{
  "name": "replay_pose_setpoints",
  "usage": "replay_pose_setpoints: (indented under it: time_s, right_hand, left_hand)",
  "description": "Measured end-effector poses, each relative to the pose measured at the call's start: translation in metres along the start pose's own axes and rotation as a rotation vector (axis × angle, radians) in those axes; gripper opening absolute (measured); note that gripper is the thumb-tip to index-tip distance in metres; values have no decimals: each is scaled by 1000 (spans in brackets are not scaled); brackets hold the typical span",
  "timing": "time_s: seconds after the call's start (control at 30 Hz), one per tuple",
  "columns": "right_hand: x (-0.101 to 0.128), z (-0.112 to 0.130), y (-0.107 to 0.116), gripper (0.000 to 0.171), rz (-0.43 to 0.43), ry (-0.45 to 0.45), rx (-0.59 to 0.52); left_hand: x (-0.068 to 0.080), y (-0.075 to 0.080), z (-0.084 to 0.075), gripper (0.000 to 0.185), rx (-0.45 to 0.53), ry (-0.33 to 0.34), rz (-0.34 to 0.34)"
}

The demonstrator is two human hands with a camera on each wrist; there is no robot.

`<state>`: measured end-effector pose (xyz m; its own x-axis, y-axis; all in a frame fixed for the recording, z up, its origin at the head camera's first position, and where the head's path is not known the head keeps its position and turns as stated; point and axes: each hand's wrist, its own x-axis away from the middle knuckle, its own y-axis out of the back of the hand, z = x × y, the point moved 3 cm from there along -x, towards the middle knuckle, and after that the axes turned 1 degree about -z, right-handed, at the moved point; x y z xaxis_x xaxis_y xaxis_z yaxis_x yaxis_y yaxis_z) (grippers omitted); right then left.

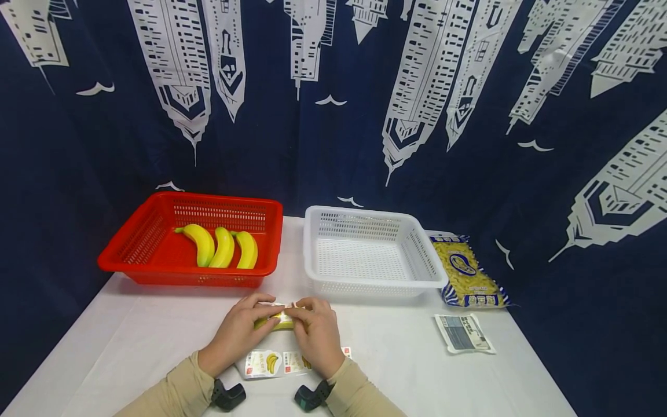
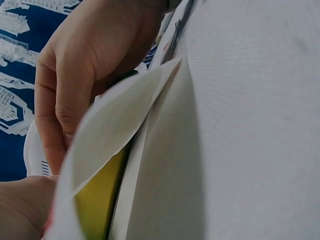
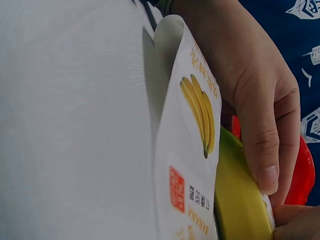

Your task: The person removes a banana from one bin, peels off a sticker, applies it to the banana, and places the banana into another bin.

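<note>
Fingers: fingers (image 1: 271,313) of both hands are curling round and pinching a smooth yellow banana (image 1: 281,322) at the mouth of a flat white pouch.
Left hand (image 1: 237,333): is gripping the banana's left end, knuckles raised.
Right hand (image 1: 316,333): is pinching the pouch's top edge against the fruit.
Pouch (image 1: 271,363): glossy white film printed with bananas and a red stamp, is lying flat on the surface under both wrists.
Surface (image 1: 396,370): white woven cloth, matte.
Red basket (image 1: 130,246): rectangular perforated plastic, is holding three curved yellow bananas (image 1: 224,248).
White basket (image 1: 432,272): same lattice plastic, is sitting just right of the red one.
Packets: a blue-and-yellow bag (image 1: 466,272) and a small grey sachet (image 1: 464,333) are lying right of the white basket.
</note>
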<state>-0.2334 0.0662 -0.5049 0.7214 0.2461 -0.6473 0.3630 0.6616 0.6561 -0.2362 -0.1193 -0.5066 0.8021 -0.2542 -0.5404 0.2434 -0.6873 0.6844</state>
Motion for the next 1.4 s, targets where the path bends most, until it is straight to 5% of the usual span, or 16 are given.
replay_pose_setpoints:
  time_s: [0.6,0.8,1.1,1.4]
  right_hand:
    - [-3,3,2,19,5,-86,40]
    - [-3,2,3,16,51,-135,46]
    - [-1,-1,1,18,92,-165,39]
    - [0,-1,1,26,63,-57,56]
  left_hand:
    - [0,-2,0,32,-57,124,47]
    - [1,-1,4,32,-33,202,113]
    - [1,0,8,26,61,233,107]
    - [3,-4,10,32,54,97,50]
